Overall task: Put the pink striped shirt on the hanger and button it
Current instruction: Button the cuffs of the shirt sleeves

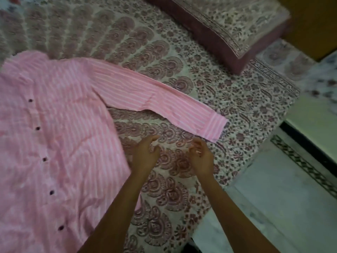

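The pink striped shirt (54, 136) lies flat on the bed at the left, front up, with a row of several dark buttons down its placket. One sleeve (164, 101) stretches out to the right, its cuff near the bed's edge. My left hand (145, 154) hovers above the bedsheet just right of the shirt's side, fingers loosely curled and holding nothing. My right hand (200, 154) hovers just below the cuff, fingers also loosely curled and empty. No hanger is in view.
A patterned maroon and cream bedsheet (164, 52) covers the bed. A matching pillow (228, 28) lies at the top right. Pale marble floor (273, 207) with a dark inlaid border runs along the bed's right side.
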Demonstrator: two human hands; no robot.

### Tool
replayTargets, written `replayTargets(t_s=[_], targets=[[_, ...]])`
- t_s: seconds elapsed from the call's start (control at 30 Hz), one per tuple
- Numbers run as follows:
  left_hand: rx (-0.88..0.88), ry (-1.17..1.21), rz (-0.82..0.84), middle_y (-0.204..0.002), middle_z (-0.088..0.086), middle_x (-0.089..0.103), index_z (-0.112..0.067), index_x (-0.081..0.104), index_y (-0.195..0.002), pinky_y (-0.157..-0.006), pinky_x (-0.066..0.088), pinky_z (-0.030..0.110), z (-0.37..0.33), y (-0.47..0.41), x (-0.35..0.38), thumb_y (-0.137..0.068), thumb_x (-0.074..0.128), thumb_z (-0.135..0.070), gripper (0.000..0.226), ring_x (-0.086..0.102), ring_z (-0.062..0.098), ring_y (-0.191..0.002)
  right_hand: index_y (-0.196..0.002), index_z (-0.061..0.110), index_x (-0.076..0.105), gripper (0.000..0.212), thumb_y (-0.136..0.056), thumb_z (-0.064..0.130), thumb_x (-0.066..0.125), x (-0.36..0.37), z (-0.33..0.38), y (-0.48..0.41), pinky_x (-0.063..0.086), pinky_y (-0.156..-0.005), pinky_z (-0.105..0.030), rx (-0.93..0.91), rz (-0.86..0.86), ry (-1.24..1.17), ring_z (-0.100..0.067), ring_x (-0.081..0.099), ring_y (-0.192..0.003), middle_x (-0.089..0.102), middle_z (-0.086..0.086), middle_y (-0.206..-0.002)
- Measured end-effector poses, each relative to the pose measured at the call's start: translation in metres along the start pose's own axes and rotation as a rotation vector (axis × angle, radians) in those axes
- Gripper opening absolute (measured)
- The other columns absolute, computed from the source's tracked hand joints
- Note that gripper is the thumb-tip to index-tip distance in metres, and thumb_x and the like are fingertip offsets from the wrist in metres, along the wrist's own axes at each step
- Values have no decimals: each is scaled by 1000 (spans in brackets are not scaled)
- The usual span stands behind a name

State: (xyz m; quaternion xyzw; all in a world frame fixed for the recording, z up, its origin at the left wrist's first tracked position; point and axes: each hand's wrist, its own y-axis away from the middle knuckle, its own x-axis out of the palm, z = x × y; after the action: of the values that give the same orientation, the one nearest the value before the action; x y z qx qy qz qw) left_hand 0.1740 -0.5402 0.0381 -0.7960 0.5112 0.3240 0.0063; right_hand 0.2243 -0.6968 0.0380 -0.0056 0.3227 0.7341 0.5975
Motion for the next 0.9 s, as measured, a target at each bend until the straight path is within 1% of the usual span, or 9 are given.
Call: replayTargets(t_s=[0.17,0.33,0.43,0.53,0.6,0.67,0.77,0.83,0.9], targets=[[37,-83,85,-119,10,62,-10,62,-115,-91,42,27,-37,-26,78,-84,59,-10,31,57,24,-110,-111,3,60,25,-86,6,53,-56,-34,-61,46,-83,-38,42,-268,83,-31,59,-97,62,-18,-111],[72,-123,201,-125,8,60,-13,58,-121,-99,42,29,-42,-34,121,-84,61,-9,37,56,21,-113,-111,1,57,28,-84,9,58,-66,-44,-96,42,-78,-25,138,-307,47,-23,59,-90,64,-14,-103],[53,-123,203,-126,6,59,-14,58,-122,-102,43,37,-42,-36,128,-84,62,-9,39,55,22,-116,-114,1,53,36,-85,18,63,-62,-34,-104,42,-73,-25,233,-260,-83,-16,52,-78,57,-3,-89],[100,-136,208,-129,7,55,-15,53,-126,-100,44,36,-42,-40,131,-80,65,-4,49,52,22,-117,-82,3,62,17,-80,18,68,-60,-27,-113,46,-62,-32,302,-186,-186,-23,55,-61,61,-7,-70],[144,-182,195,-130,9,48,-18,50,-130,-96,41,29,-43,-45,131,-76,66,-2,58,47,22,-117,-74,0,61,14,-79,12,66,-60,-22,-111,52,-63,-38,348,-121,-337,-26,59,-61,65,-16,-73],[191,-261,144,-125,10,43,-22,51,-129,-93,43,31,-46,-49,131,-76,65,-2,59,44,23,-113,-72,5,58,11,-81,9,63,-63,-14,-102,49,-57,-29,388,-14,-489,-19,53,-55,60,-9,-67],[262,-354,41,-117,10,47,-22,64,-113,-90,40,36,-56,-54,124,-77,59,-1,42,42,26,-108,-80,6,57,9,-86,13,57,-70,-6,-86,42,-45,-20,420,110,-622,-12,45,-49,52,-2,-62],[293,-355,72,-120,7,51,-17,66,-106,-86,27,28,-65,-55,112,-77,56,-7,33,41,23,-112,-82,9,57,10,-89,13,53,-71,-2,-76,42,-44,-16,403,11,-682,-10,47,-52,54,-2,-66],[264,-227,215,-113,8,59,-13,63,-107,-81,29,23,-78,-56,94,-82,53,-9,27,51,18,-98,-87,11,57,10,-91,11,48,-68,3,-66,44,-49,-12,284,-195,-633,-10,53,-67,60,-5,-84]])
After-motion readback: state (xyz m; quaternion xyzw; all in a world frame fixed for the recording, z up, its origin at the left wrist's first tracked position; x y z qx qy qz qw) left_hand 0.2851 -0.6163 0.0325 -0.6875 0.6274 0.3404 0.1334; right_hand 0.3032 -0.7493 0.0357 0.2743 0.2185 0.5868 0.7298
